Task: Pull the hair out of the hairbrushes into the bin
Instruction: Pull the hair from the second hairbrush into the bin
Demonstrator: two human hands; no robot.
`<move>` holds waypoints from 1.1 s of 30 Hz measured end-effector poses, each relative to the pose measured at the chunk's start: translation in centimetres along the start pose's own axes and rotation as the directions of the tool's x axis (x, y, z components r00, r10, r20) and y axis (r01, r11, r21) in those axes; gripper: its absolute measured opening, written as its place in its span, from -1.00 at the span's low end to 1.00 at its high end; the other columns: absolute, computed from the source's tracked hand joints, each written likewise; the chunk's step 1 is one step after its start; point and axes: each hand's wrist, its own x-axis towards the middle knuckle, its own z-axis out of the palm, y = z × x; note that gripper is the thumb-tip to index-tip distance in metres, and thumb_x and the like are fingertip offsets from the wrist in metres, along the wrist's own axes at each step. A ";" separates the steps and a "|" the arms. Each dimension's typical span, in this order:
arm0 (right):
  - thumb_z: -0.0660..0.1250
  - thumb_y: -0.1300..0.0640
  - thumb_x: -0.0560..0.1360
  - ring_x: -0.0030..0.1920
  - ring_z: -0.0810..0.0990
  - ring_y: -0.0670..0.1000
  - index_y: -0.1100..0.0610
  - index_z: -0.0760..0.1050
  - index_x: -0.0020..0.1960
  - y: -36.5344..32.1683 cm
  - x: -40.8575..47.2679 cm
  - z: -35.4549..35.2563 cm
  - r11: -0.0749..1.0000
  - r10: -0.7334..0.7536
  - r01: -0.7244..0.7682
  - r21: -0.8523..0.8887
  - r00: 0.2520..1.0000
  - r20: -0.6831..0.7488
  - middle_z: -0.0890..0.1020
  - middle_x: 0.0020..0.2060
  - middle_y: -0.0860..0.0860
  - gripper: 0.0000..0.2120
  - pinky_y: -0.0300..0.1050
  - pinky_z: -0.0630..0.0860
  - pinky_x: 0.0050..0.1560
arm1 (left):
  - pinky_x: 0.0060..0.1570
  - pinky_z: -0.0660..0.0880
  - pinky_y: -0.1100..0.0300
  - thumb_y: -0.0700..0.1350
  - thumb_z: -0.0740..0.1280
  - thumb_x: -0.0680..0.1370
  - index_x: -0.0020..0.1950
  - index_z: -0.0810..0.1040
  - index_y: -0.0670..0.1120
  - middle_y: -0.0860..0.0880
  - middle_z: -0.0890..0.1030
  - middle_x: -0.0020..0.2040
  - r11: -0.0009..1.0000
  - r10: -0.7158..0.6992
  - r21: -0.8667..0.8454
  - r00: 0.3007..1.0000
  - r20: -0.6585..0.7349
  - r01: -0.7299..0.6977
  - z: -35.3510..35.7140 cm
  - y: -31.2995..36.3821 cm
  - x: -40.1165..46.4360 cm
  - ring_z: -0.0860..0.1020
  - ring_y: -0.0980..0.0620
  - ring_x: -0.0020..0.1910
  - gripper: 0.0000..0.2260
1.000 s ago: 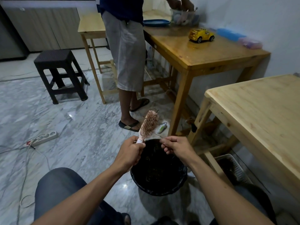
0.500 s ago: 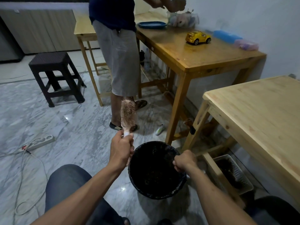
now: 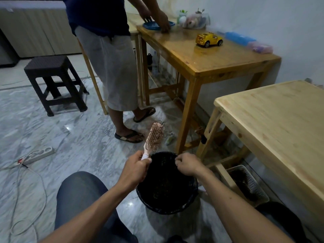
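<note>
Pink hairbrush [image 3: 155,137] | left hand [image 3: 135,170] grips handle | head up-right, over bin [image 3: 166,183]

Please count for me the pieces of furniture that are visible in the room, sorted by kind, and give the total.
Wooden tables: 3 (darker table, pale table, and a third mostly hidden behind the standing person)
Dark stool: 1
Total: 4

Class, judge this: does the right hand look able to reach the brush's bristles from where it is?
Probably yes. The right hand hovers over the bin, beside the hairbrush that the left hand holds up; nothing lies between them.
</note>
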 end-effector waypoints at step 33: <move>0.24 -0.35 0.55 -0.25 0.69 0.16 0.15 0.55 -0.26 1.7 -0.1 2.0 0.956 0.104 -0.031 0.292 0.966 -0.236 0.64 -0.35 0.07 -0.43 0.02 0.61 -0.16 | -0.47 0.28 0.12 -0.04 0.31 0.39 -0.08 0.51 -0.09 -0.03 0.46 -0.37 0.998 0.028 0.062 0.999 -0.036 -0.026 -2.6 -0.5 -1.3 0.36 0.03 -0.49 -0.83</move>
